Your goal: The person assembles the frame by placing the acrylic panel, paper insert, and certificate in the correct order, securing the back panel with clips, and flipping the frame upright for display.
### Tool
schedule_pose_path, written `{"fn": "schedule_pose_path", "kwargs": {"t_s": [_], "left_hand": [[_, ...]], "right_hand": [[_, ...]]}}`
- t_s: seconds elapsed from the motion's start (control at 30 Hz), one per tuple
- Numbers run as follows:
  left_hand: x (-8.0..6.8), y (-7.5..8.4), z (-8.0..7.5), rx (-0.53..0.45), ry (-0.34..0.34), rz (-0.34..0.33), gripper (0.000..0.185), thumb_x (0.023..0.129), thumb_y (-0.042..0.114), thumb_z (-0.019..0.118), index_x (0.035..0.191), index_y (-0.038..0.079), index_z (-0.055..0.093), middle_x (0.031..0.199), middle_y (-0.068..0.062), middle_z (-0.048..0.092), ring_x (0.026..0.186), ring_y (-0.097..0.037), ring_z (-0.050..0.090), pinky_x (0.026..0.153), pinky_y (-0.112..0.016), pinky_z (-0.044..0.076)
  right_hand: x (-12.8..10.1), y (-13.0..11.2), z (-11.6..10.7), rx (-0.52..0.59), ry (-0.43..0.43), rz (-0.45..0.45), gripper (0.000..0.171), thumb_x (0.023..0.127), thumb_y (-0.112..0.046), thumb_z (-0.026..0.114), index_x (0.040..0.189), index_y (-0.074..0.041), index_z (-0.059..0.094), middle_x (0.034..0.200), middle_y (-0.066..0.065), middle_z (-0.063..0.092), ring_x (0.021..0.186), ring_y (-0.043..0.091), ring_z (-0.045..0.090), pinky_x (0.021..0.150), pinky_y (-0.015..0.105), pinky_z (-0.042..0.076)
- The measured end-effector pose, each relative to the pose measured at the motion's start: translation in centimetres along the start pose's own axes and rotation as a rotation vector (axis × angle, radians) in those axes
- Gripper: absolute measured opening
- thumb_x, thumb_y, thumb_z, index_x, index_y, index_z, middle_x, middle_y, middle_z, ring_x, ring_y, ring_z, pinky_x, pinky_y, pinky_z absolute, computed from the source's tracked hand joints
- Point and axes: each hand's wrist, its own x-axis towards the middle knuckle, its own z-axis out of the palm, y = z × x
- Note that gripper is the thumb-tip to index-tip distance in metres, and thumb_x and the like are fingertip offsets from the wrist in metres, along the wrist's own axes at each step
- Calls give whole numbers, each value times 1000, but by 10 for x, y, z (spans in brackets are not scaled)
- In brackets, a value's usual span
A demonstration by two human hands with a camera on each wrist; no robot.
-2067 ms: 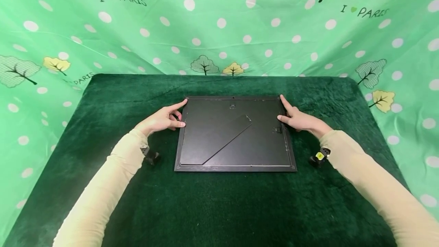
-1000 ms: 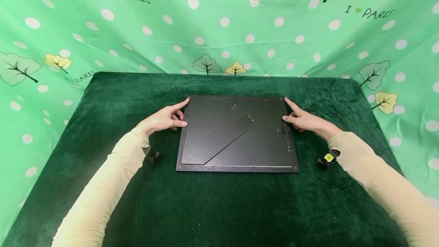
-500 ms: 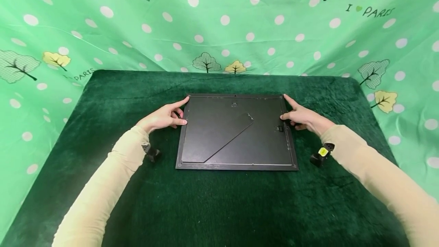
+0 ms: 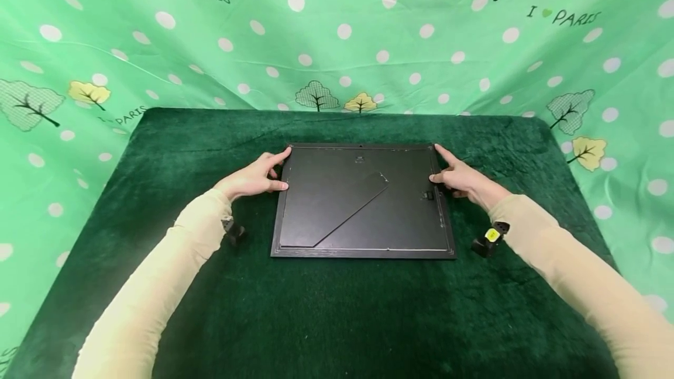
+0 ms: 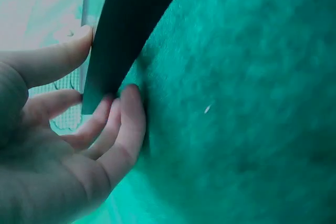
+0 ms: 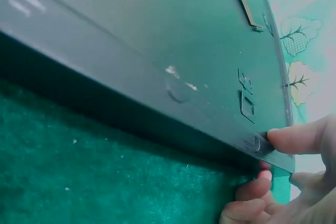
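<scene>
A black picture frame (image 4: 400,221) lies back side up on the green cloth, with its easel leg (image 4: 326,203) folded flat. Two small metal hangers show on the backing, one near the far edge and one near the right edge. My left hand (image 4: 250,179) grips the far part of the left side, thumb on top and index finger at the corner. In the left wrist view its other fingers curl against the side of the frame (image 5: 123,30). My right hand (image 4: 463,180) holds the far right side alike; in the right wrist view the thumb (image 6: 296,139) presses the border and the fingers reach below.
Dark green plush cloth (image 4: 326,314) covers the table on all sides of the frame. Behind and beside it hangs a light green curtain (image 4: 342,10) with white dots and printed trees. A small black camera (image 4: 487,241) is strapped at the right wrist.
The frame and both hands stay nearly in place, with a slight drift of the head view. The folded fingers of my left hand have shifted a little beside the left edge.
</scene>
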Motion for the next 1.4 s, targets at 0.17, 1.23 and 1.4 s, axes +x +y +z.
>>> {"fn": "schedule_pose_path", "kwargs": {"t_s": [0.17, 1.23, 1.4], "left_hand": [[1, 5, -2, 163, -63, 36, 82, 98, 18, 57, 154, 7, -2, 157, -17, -15, 141, -46, -6, 109, -61, 9], [4, -3, -7, 215, -94, 115, 82, 100, 24, 55, 154, 6, -4, 159, -9, -19, 141, -43, -12, 110, -59, 0], [4, -4, -7, 201, -98, 116, 82, 100, 23, 55, 154, 6, -4, 158, -8, -20, 141, -43, -13, 110, -59, 0]], "right_hand": [[-9, 10, 13, -137, 47, -144, 83, 100, -25, 52, 155, -22, -11, 140, 32, 16, 118, 46, 33, 90, 56, 35], [-46, 30, 97, -939, 141, -698, 93, 87, -70, 48, 156, -15, 17, 161, 4, 8, 146, 30, 2, 108, 62, -3], [-43, 31, 98, -926, 163, -684, 85, 91, -65, 47, 156, -18, 18, 161, 3, 10, 146, 29, 3, 109, 60, -1]]}}
